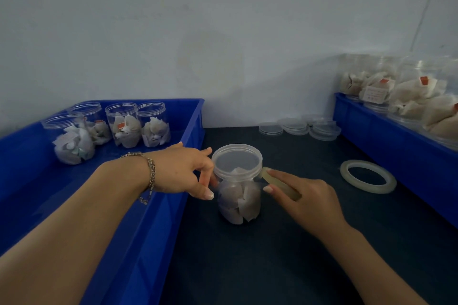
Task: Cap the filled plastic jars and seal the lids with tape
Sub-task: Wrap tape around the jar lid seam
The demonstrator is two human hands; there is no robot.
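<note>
1. Capped jar (238, 186) sits mid-table. Left hand (184, 171) pinches it just under the lid (236, 161); right hand (304, 195) grips a tape roll (281, 184) against the rim.
2. Risk: light jar tips, tape wrinkles.
3. Blue bin (158, 205) crowds the left; right side roomier, spare roll (368, 176) there.

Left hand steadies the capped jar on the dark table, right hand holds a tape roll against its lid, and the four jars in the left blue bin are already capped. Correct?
Not quite: in the head view the four jars in the left blue bin are open, no lids on. The rest stands.
</note>
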